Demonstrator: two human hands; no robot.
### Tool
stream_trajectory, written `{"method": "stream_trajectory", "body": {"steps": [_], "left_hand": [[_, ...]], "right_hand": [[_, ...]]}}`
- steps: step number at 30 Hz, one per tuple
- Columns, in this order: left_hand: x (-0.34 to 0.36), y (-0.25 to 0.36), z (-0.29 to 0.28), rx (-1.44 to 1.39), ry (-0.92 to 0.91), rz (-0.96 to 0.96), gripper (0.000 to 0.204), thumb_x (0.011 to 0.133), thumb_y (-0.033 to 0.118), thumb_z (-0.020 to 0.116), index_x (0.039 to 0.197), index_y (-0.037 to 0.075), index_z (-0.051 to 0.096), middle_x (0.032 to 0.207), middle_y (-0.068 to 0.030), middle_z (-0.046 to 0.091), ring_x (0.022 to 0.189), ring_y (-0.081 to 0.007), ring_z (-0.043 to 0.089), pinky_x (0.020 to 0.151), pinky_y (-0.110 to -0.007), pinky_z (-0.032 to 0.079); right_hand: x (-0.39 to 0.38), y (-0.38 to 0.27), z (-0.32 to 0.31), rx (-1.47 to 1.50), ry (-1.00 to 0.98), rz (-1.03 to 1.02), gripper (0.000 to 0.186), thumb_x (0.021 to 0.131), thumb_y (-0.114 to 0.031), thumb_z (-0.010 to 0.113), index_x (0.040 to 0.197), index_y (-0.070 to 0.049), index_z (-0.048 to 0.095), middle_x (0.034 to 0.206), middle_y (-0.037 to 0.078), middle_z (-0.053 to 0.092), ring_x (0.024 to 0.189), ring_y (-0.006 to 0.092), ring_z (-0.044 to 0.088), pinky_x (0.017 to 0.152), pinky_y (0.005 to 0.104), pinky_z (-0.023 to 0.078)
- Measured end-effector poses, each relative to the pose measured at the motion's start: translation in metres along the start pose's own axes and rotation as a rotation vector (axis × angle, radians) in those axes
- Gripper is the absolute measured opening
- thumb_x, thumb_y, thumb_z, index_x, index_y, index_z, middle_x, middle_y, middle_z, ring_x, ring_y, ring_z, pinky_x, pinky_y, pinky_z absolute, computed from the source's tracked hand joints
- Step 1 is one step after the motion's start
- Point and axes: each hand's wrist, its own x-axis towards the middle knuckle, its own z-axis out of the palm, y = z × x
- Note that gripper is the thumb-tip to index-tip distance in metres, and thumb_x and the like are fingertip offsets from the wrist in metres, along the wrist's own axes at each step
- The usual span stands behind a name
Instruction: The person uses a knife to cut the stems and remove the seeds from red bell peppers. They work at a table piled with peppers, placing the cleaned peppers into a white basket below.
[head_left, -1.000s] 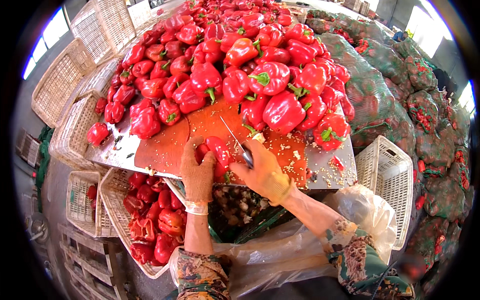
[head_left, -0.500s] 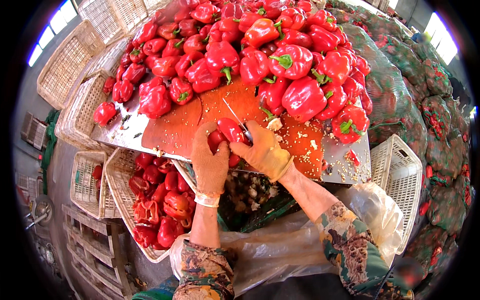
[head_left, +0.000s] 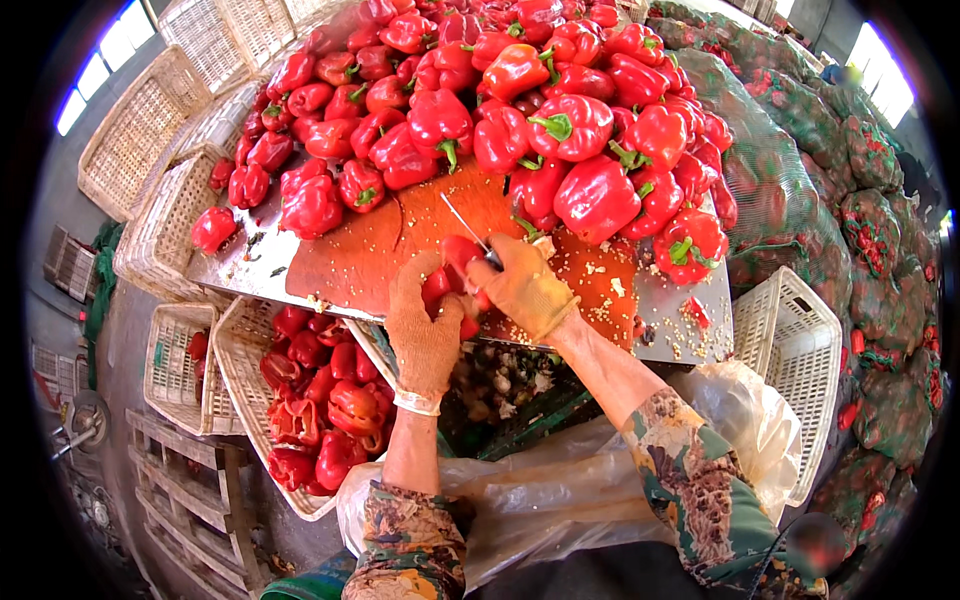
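My left hand (head_left: pixel 422 325), in an orange-brown work glove, is closed around a red bell pepper (head_left: pixel 461 252) at the table's near edge. In my gloved right hand (head_left: pixel 528 290) is a small knife (head_left: pixel 463 219); its thin blade points up and to the left. The fingers of that hand also reach the pepper, and its middle is smeared by motion. Beneath lies an orange-brown cutting board (head_left: pixel 350 262) strewn with pale seeds. A large heap of whole red peppers (head_left: pixel 440 118) covers the far part of the metal table (head_left: pixel 680 325).
Below left, a crate (head_left: pixel 243 385) holds cut red peppers. Scraps lie in a dark container (head_left: pixel 500 385) under the table edge. A pale crate (head_left: pixel 800 340) stands at right, beside stacked mesh sacks (head_left: pixel 780 170) of peppers. Left are more crates (head_left: pixel 140 125) and a wooden pallet (head_left: pixel 190 490).
My right hand has shifted slightly up and left, and the pepper has turned between my hands. The knife stays in my right hand. The whole scene has slid slightly.
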Motion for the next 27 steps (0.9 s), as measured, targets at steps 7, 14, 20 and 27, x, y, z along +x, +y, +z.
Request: {"method": "stream_trajectory", "body": {"steps": [7,14,20,27], "left_hand": [[-0.02,-0.008,-0.019,0.017,0.14,-0.034,0.044,0.082,-0.002,0.063,0.126,0.003,0.059,0.117,-0.0104,0.059,0.104,-0.0202,0.056,0.098,-0.032,0.046],[-0.014,-0.007,-0.026,-0.377,0.074,-0.23,0.046,0.086,-0.004,0.059,0.132,0.002,0.058,0.118,-0.0052,0.06,0.103,-0.0147,0.057,0.093,-0.028,0.048],[-0.006,0.0,-0.026,-0.546,0.067,-0.22,0.041,0.088,0.001,0.057,0.129,0.0,0.059,0.116,-0.0067,0.063,0.102,-0.0146,0.06,0.092,-0.028,0.05],[0.001,0.01,-0.03,-0.365,0.033,-0.17,0.036,0.09,0.003,0.056,0.125,0.0,0.06,0.104,-0.0059,0.064,0.092,-0.0136,0.06,0.082,-0.028,0.051]], "right_hand": [[0.005,0.032,-0.002,-0.048,0.123,0.014,0.021,0.091,-0.018,0.068,0.101,0.0,0.066,0.082,0.021,0.069,0.074,0.0338,0.067,0.068,0.0419,0.052],[0.0,-0.036,-0.033,0.278,-0.033,0.347,0.017,0.09,-0.014,0.07,0.1,0.0,0.067,0.076,0.005,0.065,0.069,0.0101,0.057,0.062,0.0292,0.048],[-0.01,-0.04,-0.005,0.411,-0.435,0.096,0.043,0.085,-0.013,0.075,0.125,-0.001,0.065,0.087,0.003,0.065,0.078,0.008,0.057,0.07,0.0264,0.049],[-0.012,-0.044,0.006,0.334,-0.441,-0.128,0.051,0.074,-0.012,0.077,0.121,0.002,0.065,0.09,0.019,0.067,0.08,0.024,0.064,0.074,0.0347,0.051]]}}
